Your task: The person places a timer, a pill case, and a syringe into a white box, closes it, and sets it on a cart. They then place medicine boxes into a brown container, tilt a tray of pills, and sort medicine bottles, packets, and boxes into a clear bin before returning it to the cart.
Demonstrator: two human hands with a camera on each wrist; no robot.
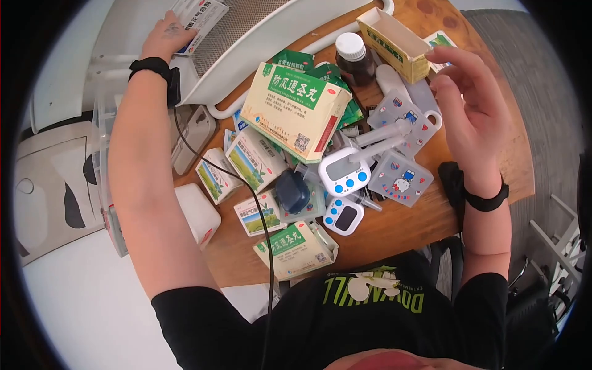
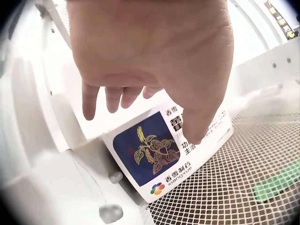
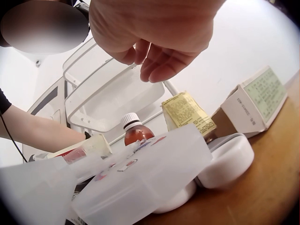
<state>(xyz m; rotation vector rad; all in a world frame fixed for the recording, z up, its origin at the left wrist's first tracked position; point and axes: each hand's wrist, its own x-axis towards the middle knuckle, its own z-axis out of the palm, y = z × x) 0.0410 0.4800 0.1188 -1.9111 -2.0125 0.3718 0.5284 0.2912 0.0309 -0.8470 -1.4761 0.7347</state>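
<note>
My left hand [image 1: 169,34] is over a white and blue medicine box [image 1: 206,17] in the mesh-bottomed basket. In the left wrist view, its thumb lies across the printed face of this box, while the other fingers extend beyond the top edge with their tips showing. Above the right part of the wooden table, my right hand [image 1: 473,102] is raised with loosely bent fingers and holds nothing. Below it lie an open yellow carton [image 1: 394,46] and clear cartoon-printed plastic cases [image 1: 402,177]. A brown bottle [image 1: 356,61] with a white cap stands beside the carton.
A large green and cream medicine box [image 1: 295,111] tops a pile with smaller cartons [image 1: 256,159], green packets and two white devices with blue buttons [image 1: 344,172]. The white basket's wall [image 1: 259,52] borders the table's far edge. A black cable [image 1: 256,194] hangs across the view.
</note>
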